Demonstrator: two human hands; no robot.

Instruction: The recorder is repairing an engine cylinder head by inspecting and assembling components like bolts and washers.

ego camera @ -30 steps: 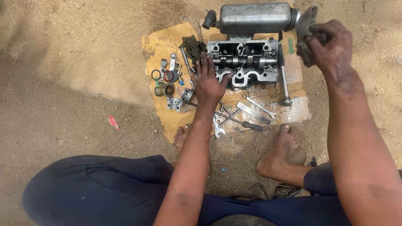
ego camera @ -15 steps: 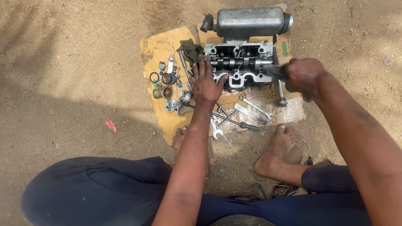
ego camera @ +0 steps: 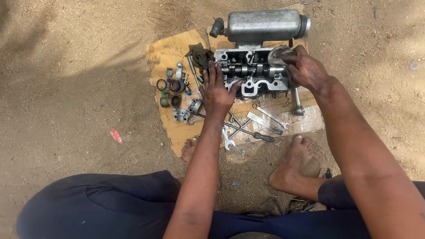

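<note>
A grey metal engine cylinder head (ego camera: 252, 77) lies on a sheet of cardboard (ego camera: 164, 51) on sandy ground. My left hand (ego camera: 218, 90) rests flat on the head's left end, fingers spread, holding nothing. My right hand (ego camera: 305, 68) is closed on a grey rag (ego camera: 278, 53) and presses it onto the head's right upper part. A rounded silver metal tank (ego camera: 264, 25) sits just behind the head.
Small rings, seals and metal parts (ego camera: 175, 90) lie on the cardboard's left side. Wrenches and a screwdriver (ego camera: 259, 126) lie in front of the head. A dark rag (ego camera: 200, 55) sits at the head's left. My bare feet (ego camera: 294, 163) rest at the cardboard's near edge.
My right hand came down from the upper right, where it held the rag in the air, onto the cylinder head. My left hand stayed on the head's left end.
</note>
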